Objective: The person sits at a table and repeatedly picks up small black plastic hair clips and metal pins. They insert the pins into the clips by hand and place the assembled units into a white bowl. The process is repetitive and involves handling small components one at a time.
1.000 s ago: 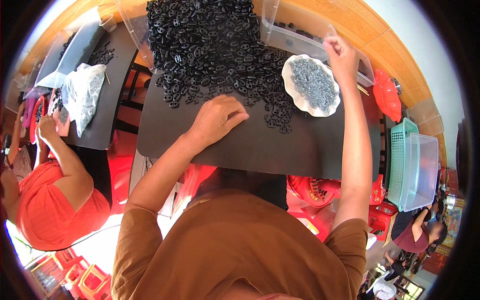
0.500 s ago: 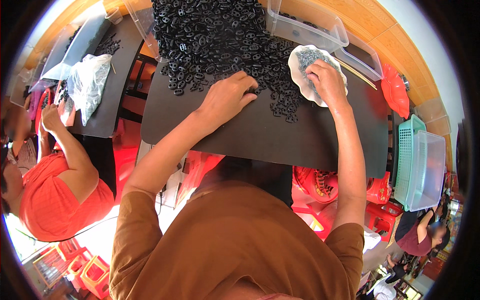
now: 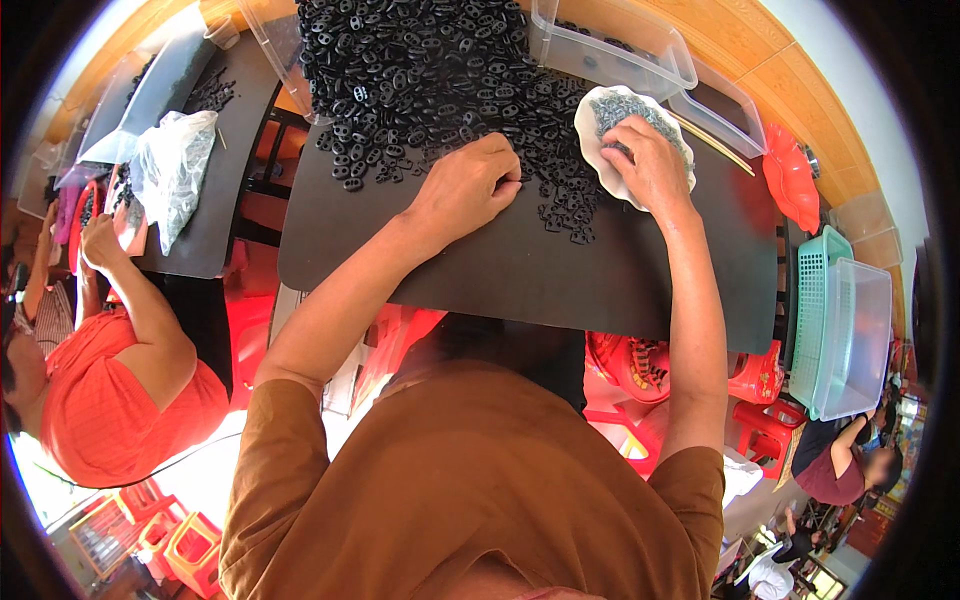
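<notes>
A large heap of black oval two-hole pieces (image 3: 420, 75) spreads over the dark table (image 3: 480, 270). Close to the heap's near edge, my left hand (image 3: 465, 188) is closed, thumb against fingers; whatever is between them is mostly hidden. A white wavy-rimmed bowl (image 3: 592, 150) stands to the right of the heap, holding small grey, metallic-looking bits (image 3: 622, 106). Over it is my right hand (image 3: 650, 168), its thumb and fingers pinched together; any small bit in the pinch is too small to make out. Smaller black pieces (image 3: 568, 215) lie between my hands.
Clear plastic bins (image 3: 615, 50) line the table's far side. Wooden sticks (image 3: 715, 145) lie right of the bowl, near a red dish (image 3: 790, 180). A green basket (image 3: 815, 320) stands at the right. At left, a person in red (image 3: 135, 390) works beside a plastic bag (image 3: 180, 170).
My left hand has turned slightly, its thumb now closer against the fingers. Over the bowl, my right hand has shifted slightly left and nearer, its fingers still pinched.
</notes>
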`<state>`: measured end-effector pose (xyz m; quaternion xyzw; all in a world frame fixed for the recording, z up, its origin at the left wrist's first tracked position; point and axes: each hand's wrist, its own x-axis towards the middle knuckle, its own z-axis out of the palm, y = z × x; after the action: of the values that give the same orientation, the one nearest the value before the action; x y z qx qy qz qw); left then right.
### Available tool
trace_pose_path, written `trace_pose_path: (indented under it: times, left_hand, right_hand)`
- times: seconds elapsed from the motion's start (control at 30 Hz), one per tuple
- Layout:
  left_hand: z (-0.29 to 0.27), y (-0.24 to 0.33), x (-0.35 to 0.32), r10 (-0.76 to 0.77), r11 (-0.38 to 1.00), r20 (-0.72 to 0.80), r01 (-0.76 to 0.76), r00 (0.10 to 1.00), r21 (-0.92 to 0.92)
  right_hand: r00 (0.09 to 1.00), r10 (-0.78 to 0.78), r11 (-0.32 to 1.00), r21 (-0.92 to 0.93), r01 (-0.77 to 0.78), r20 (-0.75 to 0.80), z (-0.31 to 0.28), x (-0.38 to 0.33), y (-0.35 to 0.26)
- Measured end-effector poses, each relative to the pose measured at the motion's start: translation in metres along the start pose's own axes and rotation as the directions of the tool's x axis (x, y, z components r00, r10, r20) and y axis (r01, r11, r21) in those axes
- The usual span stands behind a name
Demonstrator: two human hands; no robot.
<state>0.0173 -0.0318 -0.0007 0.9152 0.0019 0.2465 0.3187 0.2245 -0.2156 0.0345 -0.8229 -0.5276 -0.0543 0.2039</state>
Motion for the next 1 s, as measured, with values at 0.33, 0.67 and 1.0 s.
trace_pose_path:
  times: [0.33, 0.67, 1.0]
  left_hand:
    - [0.005, 0.004, -0.005, -0.012, 0.968, 0.014, 0.015, 1.000, -0.251]
    - [0.008, 0.007, -0.007, 0.045, 0.974, 0.052, -0.032, 0.998, -0.222]
    - [0.012, 0.003, -0.010, 0.122, 0.986, 0.021, -0.119, 0.992, -0.121]
  right_hand:
    - [0.998, -0.061, 0.996, -0.068, 0.062, 0.012, 0.003, 0.005, 0.003]
    - [0.996, 0.009, 0.999, 0.029, -0.012, 0.086, -0.003, 0.010, 0.002]
    - [1.000, -0.001, 1.000, 0.013, 0.001, 0.008, -0.001, 0.005, 0.001]
